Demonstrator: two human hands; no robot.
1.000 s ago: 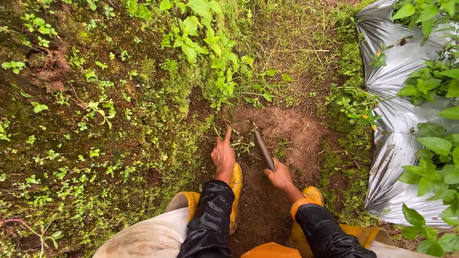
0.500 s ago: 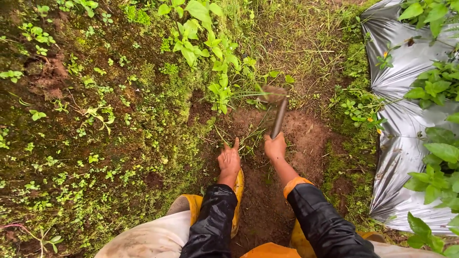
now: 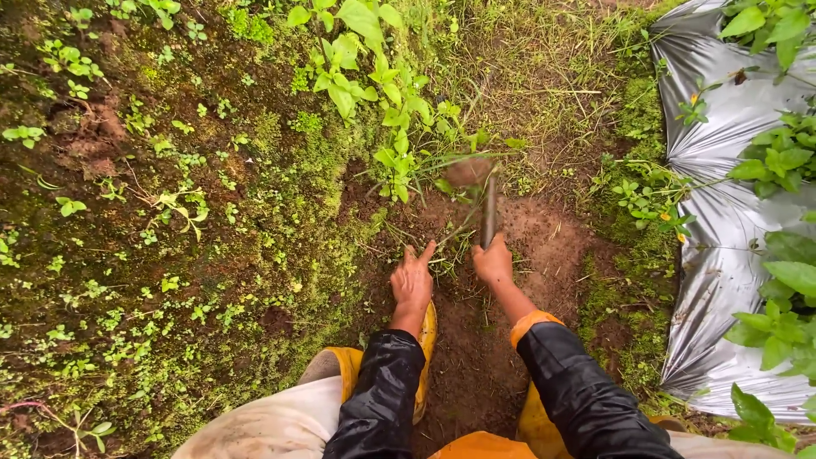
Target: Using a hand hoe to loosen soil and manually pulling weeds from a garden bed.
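My right hand (image 3: 493,262) grips the dark handle of a small hand hoe (image 3: 487,208). Its blurred, soil-coloured blade sits over the far edge of a bare patch of brown soil (image 3: 527,246), beside leafy green weeds (image 3: 399,127). My left hand (image 3: 412,279) rests low on the soil just left of the tool, fingers spread, touching thin grassy weed stems (image 3: 446,246). It holds nothing that I can see. Both arms wear shiny black sleeves, the right with an orange cuff.
Mossy ground with small seedlings (image 3: 170,212) covers the left. Silver plastic mulch sheeting (image 3: 722,255) runs down the right edge, with broad-leaved plants (image 3: 782,280) over it. Yellow boots (image 3: 421,340) and light trousers (image 3: 272,421) show at the bottom.
The hoe swung from a low, left-leaning position by my hands up and forward to the weeds, then dropped slightly. My right hand moved forward with it. My left hand shifted slightly right.
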